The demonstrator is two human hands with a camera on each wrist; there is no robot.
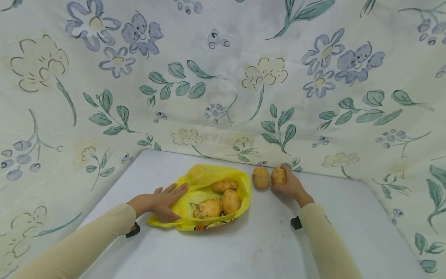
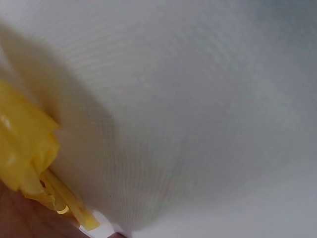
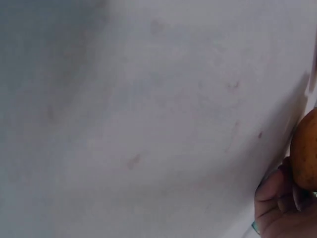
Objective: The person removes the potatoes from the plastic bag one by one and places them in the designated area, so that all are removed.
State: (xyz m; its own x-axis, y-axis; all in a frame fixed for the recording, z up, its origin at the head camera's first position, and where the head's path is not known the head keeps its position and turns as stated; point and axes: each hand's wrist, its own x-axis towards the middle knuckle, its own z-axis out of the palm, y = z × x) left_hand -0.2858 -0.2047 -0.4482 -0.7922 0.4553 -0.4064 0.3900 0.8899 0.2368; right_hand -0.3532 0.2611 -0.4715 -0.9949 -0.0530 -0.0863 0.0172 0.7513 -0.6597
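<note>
Passage is allowed across the near side of the table (image 1: 263, 244) and right of the right forearm (image 1: 325, 240). The middle is blocked by the yellow bag (image 1: 246, 193), its left side by the left hand (image 1: 163, 203); rightward, the far side is obstructed by a potato (image 1: 261, 178) and the right hand (image 1: 290, 190).

Both arms reach forward and slant inward, in pale sleeves (image 1: 104, 228) that end just short of the bare wrists (image 1: 137, 205). The left arm (image 1: 76, 248) comes from the lower left; the left hand (image 1: 165, 203) has its back uppermost, fingers extended inward and the thumb set well apart from them. The right arm (image 1: 327, 244) rises from the lower right, and the right hand (image 1: 290, 188) is stretched farther forward than the left, thumb and fingers curved in a grip. Each wrist view catches only part of its hand, near a lower corner.
</note>
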